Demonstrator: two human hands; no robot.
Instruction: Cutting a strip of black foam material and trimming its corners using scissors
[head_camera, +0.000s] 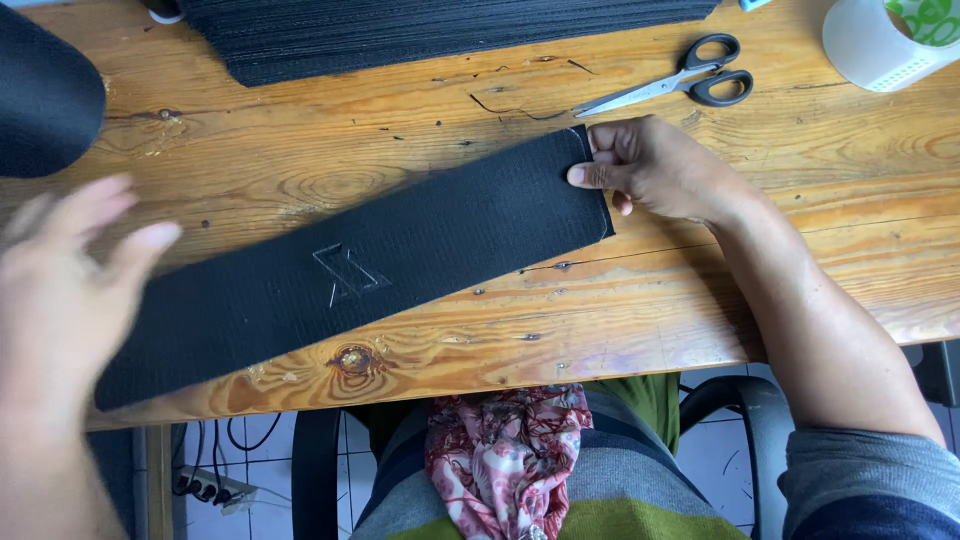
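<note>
The right hand (655, 170) had its fingers curled in and its thumb pressed flat on the right end of the black fabric strip (350, 270), pinning that short edge to the table rather than lifting it. The left hand (65, 290) was spread open, fingers apart and blurred, over the strip's left end; I could not tell whether it touched the cloth, and it held nothing. The strip lay flat with its long axis running from low on the left up toward the right hand, slanted across the boards, with a small stitched angular mark near its middle. It rested on a worn wooden table (460, 340) with knots and dark specks, its near edge just above the person's lap. Beyond the strip sat a stack of black fabric pieces (440, 35), a pair of black-handled scissors (680, 82) close above the right hand, and a roll of clear tape (885, 40) at the far right corner. Under the table were pale floor tiles and cables.
</note>
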